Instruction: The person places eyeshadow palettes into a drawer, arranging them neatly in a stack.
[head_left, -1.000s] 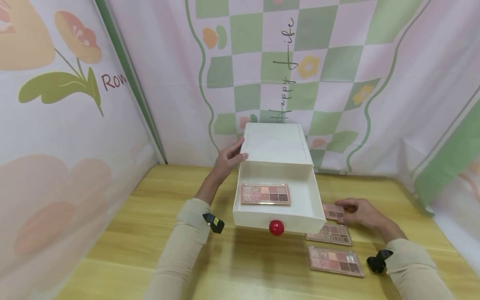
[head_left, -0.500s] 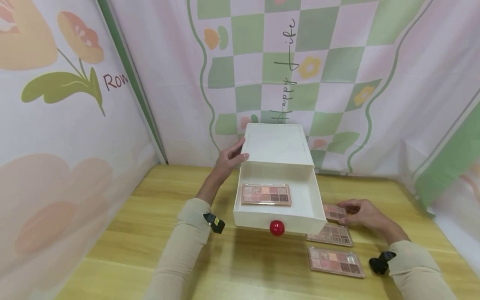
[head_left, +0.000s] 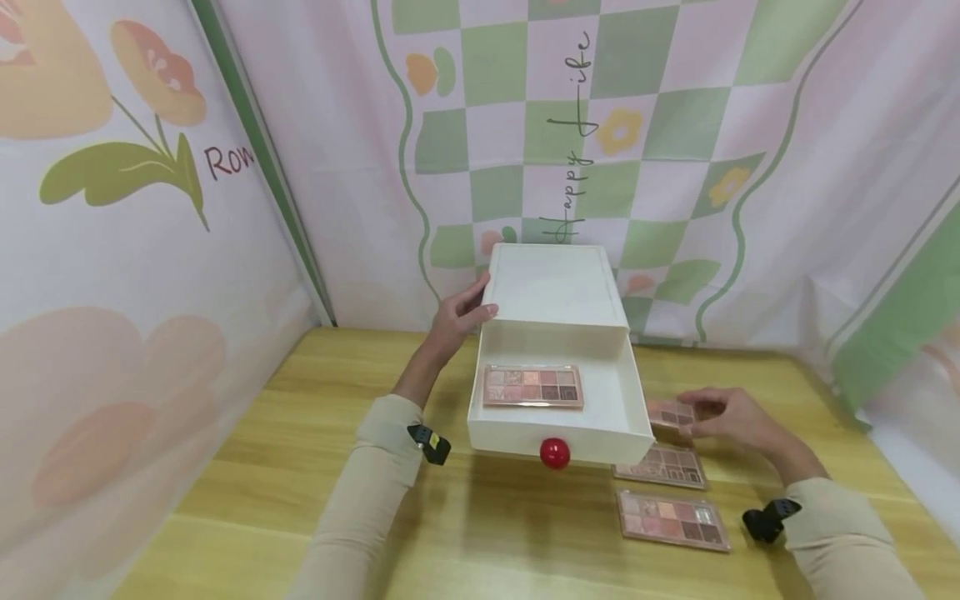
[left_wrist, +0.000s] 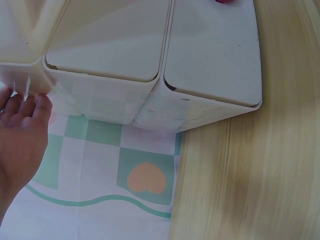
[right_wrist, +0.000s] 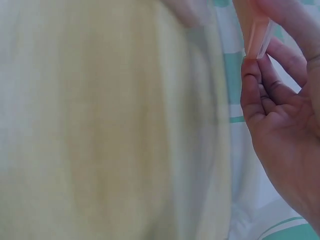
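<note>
Evidently for steadiness, the left hand [head_left: 452,323] rested loosely extended fingers against the white drawer unit [head_left: 555,285]; right of it, the right hand [head_left: 733,415] pinched a palette [head_left: 669,414] by one end, presumably sparing its face.

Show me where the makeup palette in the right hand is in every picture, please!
Head: the palette is right of the open drawer, held by the right hand.
Left wrist: it isn't in this one.
Right wrist: the palette is at the top, right of middle, partly cut off.
Shared landmark: the wooden table shows in all three views.
</note>
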